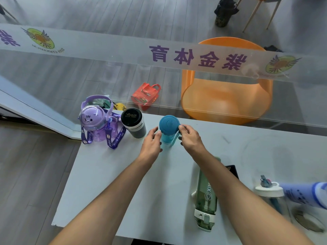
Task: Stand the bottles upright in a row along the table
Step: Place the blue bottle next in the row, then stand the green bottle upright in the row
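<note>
Nearest me, the green bottle [206, 197] lies on its side on the white table [109, 174], cap end toward me, partly under my right forearm. To its right a clear bottle with a white lid [269, 190] looks upright, with a pale blue printed thing [304, 193] reaching in from the frame edge beside it; I cannot tell what that is.

Further out, both hands flank the teal bottle [169, 127], which stands upright near the far edge. My left hand [152, 144] has its fingers loosely spread, fingertips at the bottle's left side; whether they press on it I cannot tell. My right hand [190, 138] has thumb and forefinger narrowed on the rim of the lid, above the dangling teal strap [175, 138].

The risk I judge here: the bottle is tall and held high, so a careless release or a finger snagging the strap could tip it toward the black-lidded grey tumbler [134, 124] just to its left. My right forearm, drawn back low, could roll the green bottle.

Both arms stretch forward, converging, wrists slightly bent inward.

Beyond the tumbler stands the purple bear-faced bottle [95, 124], upright, starting the row.
</note>
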The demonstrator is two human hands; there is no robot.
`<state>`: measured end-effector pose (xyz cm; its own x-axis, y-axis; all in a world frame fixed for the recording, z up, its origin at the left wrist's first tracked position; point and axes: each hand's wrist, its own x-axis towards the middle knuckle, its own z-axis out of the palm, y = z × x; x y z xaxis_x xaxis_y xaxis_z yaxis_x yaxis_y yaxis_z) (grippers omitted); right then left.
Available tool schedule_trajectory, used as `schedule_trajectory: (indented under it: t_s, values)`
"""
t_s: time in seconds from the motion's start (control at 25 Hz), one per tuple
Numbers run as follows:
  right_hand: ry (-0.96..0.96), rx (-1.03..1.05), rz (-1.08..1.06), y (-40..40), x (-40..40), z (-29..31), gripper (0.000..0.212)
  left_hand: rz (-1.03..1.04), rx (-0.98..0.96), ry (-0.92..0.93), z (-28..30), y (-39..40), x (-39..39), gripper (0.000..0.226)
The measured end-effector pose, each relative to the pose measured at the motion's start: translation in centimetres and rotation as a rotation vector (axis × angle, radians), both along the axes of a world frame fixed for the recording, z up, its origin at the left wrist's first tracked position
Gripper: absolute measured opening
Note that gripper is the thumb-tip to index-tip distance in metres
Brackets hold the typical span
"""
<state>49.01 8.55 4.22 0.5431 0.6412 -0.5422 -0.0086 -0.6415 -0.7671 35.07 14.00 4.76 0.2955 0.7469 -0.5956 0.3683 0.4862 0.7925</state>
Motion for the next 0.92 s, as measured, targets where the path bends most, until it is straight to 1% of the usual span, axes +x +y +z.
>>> schedule_trajectory:
  t_s: [0.12, 0.32, 0.48, 0.6, 0.68, 0.8, 0.92]
  values:
    - [-0.074, -0.005, -0.016, -3.8, 0.8, 0.9, 0.038, 0.005, -0.029, 0.068, -1.0, -2.5, -0.8, 0.039]
    - [-0.184, -0.036, -0.050, -13.5, 1.5, 1.7, 0.028, -0.235, -0.053, 0.143, -3.3, -10.0, -1.8, 0.031]
    - [-0.165, -0.108, -0.003, -20.4, 0.0, 0.7, 0.029, -0.374, -0.075, 0.195, -4.4, -15.9, -2.1, 0.028]
    - [-0.142, -0.167, 0.085, -24.4, -1.9, -0.6, 0.040, -0.418, -0.088, 0.207, -4.8, -19.5, -2.2, 0.034]
    - [-0.112, -0.190, 0.143, -26.3, -3.1, -1.0, 0.055, -0.425, -0.110, 0.202, -5.0, -21.4, -2.3, 0.040]
    - [-0.025, -0.162, 0.192, -27.9, -4.2, -1.6, 0.076, -0.405, -0.198, 0.138, -4.3, -23.7, -1.8, 0.046]
    - [-0.011, -0.116, 0.168, -28.3, -4.4, -1.5, 0.079, -0.310, -0.194, 0.067, -3.3, -24.8, -1.5, 0.046]
